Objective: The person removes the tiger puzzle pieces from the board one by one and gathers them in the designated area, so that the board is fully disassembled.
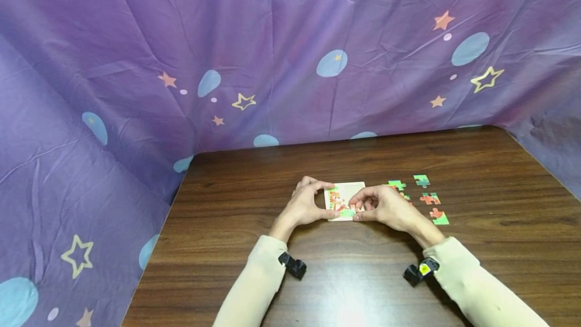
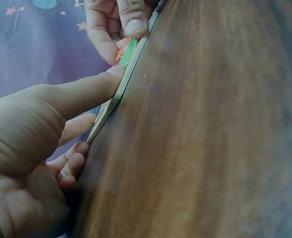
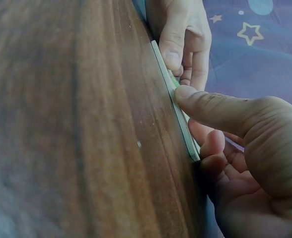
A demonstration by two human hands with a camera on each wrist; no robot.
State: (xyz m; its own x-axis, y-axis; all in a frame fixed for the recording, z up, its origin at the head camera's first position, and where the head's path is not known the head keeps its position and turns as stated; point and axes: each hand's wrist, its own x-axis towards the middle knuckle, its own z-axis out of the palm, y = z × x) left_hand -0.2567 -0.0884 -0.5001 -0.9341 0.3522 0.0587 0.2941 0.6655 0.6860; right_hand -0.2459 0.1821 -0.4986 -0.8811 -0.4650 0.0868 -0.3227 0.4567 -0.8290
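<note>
A small square puzzle board with a pale base lies on the table. Orange-and-green pieces fill its left side and near edge. My left hand holds the board at its left side, thumb on the near corner and index finger at the far corner. Above the board's near right part, my right hand pinches a puzzle piece between thumb and fingers, mostly covered by them. In the left wrist view a green piece shows beneath the right thumb. Edge-on, the board appears in the right wrist view.
Right of the board lie loose puzzle pieces: a green one, an orange one, and an orange-green one. Others are partly behind the right hand. A purple curtain hangs along the brown wooden table's far and left edges.
</note>
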